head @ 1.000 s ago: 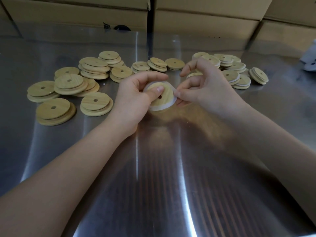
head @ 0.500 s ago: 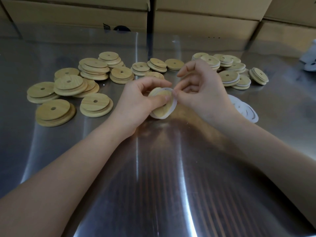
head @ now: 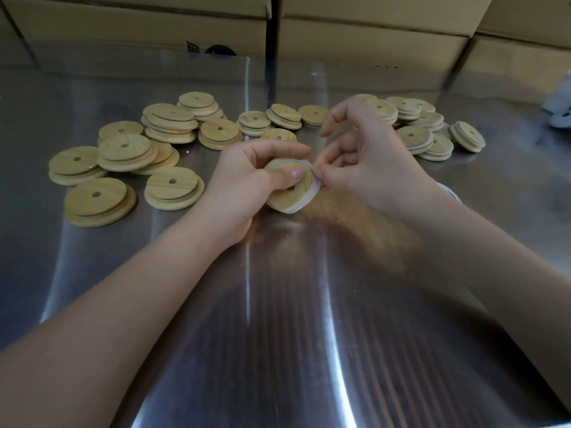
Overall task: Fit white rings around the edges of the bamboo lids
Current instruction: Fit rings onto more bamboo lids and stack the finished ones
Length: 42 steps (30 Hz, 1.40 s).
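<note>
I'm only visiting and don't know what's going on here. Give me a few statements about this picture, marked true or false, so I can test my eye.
1. The left hand holds a bamboo lid. True.
2. The right hand lies flat on the table. False: its fingers pinch the white ring at the lid's edge.
3. The loose lids on the left have a small hole in the middle. True.
4. The lids lie on a wooden table. False: the table is shiny metal.
5. Cardboard boxes stand behind the table. True.
</note>
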Available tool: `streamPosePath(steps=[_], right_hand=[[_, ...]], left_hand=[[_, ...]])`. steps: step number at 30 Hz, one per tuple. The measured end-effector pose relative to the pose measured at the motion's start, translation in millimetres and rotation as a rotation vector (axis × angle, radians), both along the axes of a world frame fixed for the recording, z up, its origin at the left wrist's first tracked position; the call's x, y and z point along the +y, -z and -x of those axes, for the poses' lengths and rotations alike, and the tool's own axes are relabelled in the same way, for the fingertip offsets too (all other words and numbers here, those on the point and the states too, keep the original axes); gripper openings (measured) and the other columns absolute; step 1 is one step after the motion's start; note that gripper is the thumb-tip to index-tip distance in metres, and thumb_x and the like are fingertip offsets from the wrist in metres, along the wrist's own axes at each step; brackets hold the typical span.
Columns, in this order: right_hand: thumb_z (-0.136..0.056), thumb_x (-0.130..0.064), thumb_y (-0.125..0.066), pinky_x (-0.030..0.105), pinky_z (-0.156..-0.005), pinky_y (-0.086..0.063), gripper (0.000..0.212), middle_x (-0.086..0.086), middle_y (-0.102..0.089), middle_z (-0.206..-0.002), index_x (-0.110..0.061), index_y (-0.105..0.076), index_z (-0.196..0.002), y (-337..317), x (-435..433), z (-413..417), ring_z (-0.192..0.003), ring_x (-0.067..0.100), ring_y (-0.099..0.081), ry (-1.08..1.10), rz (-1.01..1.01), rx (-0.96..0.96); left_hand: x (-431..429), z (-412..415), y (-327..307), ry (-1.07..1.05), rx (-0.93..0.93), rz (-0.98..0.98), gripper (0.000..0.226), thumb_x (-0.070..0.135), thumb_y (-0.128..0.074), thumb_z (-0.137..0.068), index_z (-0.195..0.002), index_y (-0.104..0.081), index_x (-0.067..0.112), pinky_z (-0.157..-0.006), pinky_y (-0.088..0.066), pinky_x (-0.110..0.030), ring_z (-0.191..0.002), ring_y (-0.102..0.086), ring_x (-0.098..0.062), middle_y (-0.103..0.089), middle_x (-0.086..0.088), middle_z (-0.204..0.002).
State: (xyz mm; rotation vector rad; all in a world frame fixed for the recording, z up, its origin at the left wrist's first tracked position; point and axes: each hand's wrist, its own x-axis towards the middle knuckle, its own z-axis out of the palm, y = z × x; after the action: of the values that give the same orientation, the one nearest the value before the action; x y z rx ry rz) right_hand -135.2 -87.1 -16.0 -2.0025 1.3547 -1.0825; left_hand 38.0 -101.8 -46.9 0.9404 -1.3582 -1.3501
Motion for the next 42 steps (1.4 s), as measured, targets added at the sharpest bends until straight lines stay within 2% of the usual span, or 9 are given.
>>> streamPosePath(steps=[6,9,13,15,21,27,32,38,42], right_hand=[[-0.079,-0.005,-0.066,0.049,-0.072,-0.055,0.033,0.005,-0.067,-0.071,-0.03,-0.045,-0.088,5,1,-5,-0.066,0.037,-0.063,0.014,0.074,-0.043],[-0.079,-0.001,-0.07,0.044,-0.068,-0.055,0.033,0.012,-0.066,-0.074,-0.021,-0.047,-0.093,8,2,-7,-0.067,0.036,-0.063,0.012,0.061,-0.121],[-0.078,-0.005,-0.072,0.019,-0.058,-0.048,0.037,0.003,-0.063,-0.072,-0.027,-0.047,-0.092,15,4,-15,-0.056,0.009,-0.057,0.091,0.113,-0.078],[-0.077,-0.004,-0.07,0.013,-0.057,-0.044,0.038,0.0,-0.062,-0.07,-0.03,-0.046,-0.091,18,5,-19,-0.054,0.003,-0.054,0.149,0.139,-0.066],[-0.073,-0.002,-0.067,0.029,-0.062,-0.053,0.039,0.001,-0.066,-0.069,-0.029,-0.047,-0.094,17,6,-17,-0.062,0.013,-0.062,0.206,0.178,-0.104],[-0.073,0.0,-0.069,0.051,-0.077,-0.057,0.039,0.006,-0.072,-0.068,-0.026,-0.045,-0.091,7,2,-10,-0.066,0.025,-0.069,0.153,0.019,-0.176],[-0.076,0.009,-0.069,0.041,-0.067,-0.061,0.039,0.009,-0.071,-0.065,-0.017,-0.045,-0.093,2,-2,-2,-0.061,0.026,-0.069,0.067,-0.156,-0.288],[-0.076,0.005,-0.071,0.036,-0.065,-0.06,0.04,0.009,-0.071,-0.068,-0.024,-0.046,-0.09,-3,-1,1,-0.061,0.025,-0.07,0.009,-0.091,-0.165],[-0.078,0.006,-0.072,0.036,-0.065,-0.06,0.039,0.007,-0.071,-0.068,-0.023,-0.048,-0.09,1,-1,2,-0.061,0.025,-0.07,0.0,-0.086,-0.174]], left_hand=[[0,-1,3,0.03,0.054,-0.048,0.024,-0.002,-0.066,-0.085,-0.089,-0.077,0.019,-0.089,-0.055,-0.034,-0.098,-0.069,-0.019,-0.074,-0.005,-0.099],[0,-1,3,0.023,0.055,-0.03,0.025,-0.002,-0.065,-0.086,-0.09,-0.076,0.019,-0.092,-0.055,-0.037,-0.099,-0.068,-0.019,-0.074,-0.006,-0.099],[0,0,3,-0.02,0.09,-0.017,0.024,-0.004,-0.065,-0.085,-0.091,-0.075,0.017,-0.095,-0.054,-0.042,-0.096,-0.068,-0.021,-0.073,-0.008,-0.095],[1,-1,3,-0.025,0.095,-0.005,0.024,-0.004,-0.066,-0.085,-0.09,-0.075,0.018,-0.094,-0.054,-0.044,-0.095,-0.068,-0.021,-0.073,-0.007,-0.093],[2,0,2,-0.031,-0.143,0.214,0.025,0.003,-0.071,-0.085,-0.096,-0.073,0.026,-0.091,-0.055,-0.031,-0.1,-0.068,-0.012,-0.073,0.0,-0.104],[-1,-1,1,-0.042,-0.102,0.123,0.028,0.002,-0.069,-0.086,-0.092,-0.075,0.029,-0.093,-0.056,-0.044,-0.103,-0.069,-0.02,-0.074,-0.002,-0.105],[1,0,0,-0.016,-0.067,0.068,0.027,-0.002,-0.066,-0.088,-0.095,-0.073,0.023,-0.094,-0.055,-0.043,-0.104,-0.069,-0.02,-0.074,-0.003,-0.105],[1,-1,-2,0.024,0.0,-0.002,0.027,-0.003,-0.063,-0.088,-0.095,-0.073,0.021,-0.09,-0.055,-0.044,-0.094,-0.069,-0.018,-0.075,-0.003,-0.097],[1,-2,1,0.055,-0.001,-0.013,0.026,-0.002,-0.063,-0.089,-0.097,-0.072,0.021,-0.082,-0.058,-0.035,-0.093,-0.069,-0.016,-0.074,-0.003,-0.097]])
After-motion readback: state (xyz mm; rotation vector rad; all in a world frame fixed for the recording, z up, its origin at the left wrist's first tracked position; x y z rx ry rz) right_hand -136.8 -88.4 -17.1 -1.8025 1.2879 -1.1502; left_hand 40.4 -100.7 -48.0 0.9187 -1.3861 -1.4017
